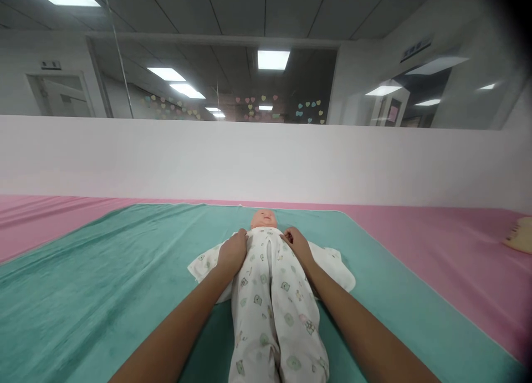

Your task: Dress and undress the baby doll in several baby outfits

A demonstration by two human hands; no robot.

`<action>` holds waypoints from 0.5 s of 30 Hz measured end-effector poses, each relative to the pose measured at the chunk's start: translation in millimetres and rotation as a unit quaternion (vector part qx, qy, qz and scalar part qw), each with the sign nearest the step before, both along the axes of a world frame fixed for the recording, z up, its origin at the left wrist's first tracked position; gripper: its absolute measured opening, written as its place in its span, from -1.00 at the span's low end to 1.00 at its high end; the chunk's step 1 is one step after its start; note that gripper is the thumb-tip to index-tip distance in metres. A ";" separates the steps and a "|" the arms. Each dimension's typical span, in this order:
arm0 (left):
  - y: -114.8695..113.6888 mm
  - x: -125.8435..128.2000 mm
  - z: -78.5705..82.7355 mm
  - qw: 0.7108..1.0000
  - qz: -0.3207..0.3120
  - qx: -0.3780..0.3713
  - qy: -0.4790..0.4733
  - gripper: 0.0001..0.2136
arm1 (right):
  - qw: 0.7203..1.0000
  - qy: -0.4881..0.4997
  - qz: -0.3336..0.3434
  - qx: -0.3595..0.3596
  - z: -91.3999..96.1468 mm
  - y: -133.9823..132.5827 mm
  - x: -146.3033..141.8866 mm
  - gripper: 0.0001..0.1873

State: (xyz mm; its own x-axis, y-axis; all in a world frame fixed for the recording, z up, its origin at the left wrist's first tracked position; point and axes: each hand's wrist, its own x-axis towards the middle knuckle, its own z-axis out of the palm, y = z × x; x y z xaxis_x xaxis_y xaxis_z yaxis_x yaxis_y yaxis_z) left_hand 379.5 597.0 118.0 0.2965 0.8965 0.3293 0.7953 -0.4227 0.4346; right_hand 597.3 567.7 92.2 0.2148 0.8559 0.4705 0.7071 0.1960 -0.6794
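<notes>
At the far left of the frame the pink sheet [37, 222] runs under the teal blanket [103, 283], which fills the lower left and spreads across the middle; my left hand [233, 253] comes up from the bottom centre-left and lies on the doll's near shoulder, fingers curled over the edge of the white printed romper [272, 300], though I cannot tell whether they pinch the cloth or only press on it; the left sleeve of the garment lies flat and spread just outside that hand; the baby doll [264, 219] lies on its back at the centre of the frame, its long axis running straight away from me, head toward the white partition [266, 161] at the far side and legs toward the bottom edge between my forearms; my right hand [297, 244] is just right of the chest, fingers bent and touching the neckline of the romper, holding nothing that I can make out beyond the cloth itself; both hands sit about equally near the doll, one on each side of its trunk; further right the pink sheet shows again, and at the right edge a yellowish cushion [519, 236] lies well apart from everything.
</notes>
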 end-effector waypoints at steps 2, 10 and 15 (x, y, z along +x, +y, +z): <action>-10.2 -7.0 -3.8 1.000 -0.002 -0.007 0.004 -0.78 | 1.000 0.006 -0.010 0.020 -6.7 -20.6 0.5 -0.78; -29.6 -24.3 -5.6 0.990 -0.065 -0.105 -0.062 -0.81 | 0.983 0.154 0.028 -0.098 -13.8 -56.2 3.8 -0.77; -35.1 -29.6 2.0 0.926 -0.181 -0.267 -0.197 -0.76 | 0.919 0.307 0.179 -0.173 -10.1 -53.4 11.9 -0.67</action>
State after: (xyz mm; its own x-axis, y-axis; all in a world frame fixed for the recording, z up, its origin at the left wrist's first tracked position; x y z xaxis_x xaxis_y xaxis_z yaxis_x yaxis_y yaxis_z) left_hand 349.9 561.9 120.1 0.5608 0.8278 0.0139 0.3779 -0.2709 0.8853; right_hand 609.2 514.3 82.1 0.0246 0.9989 0.0405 0.1020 0.0378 -0.9941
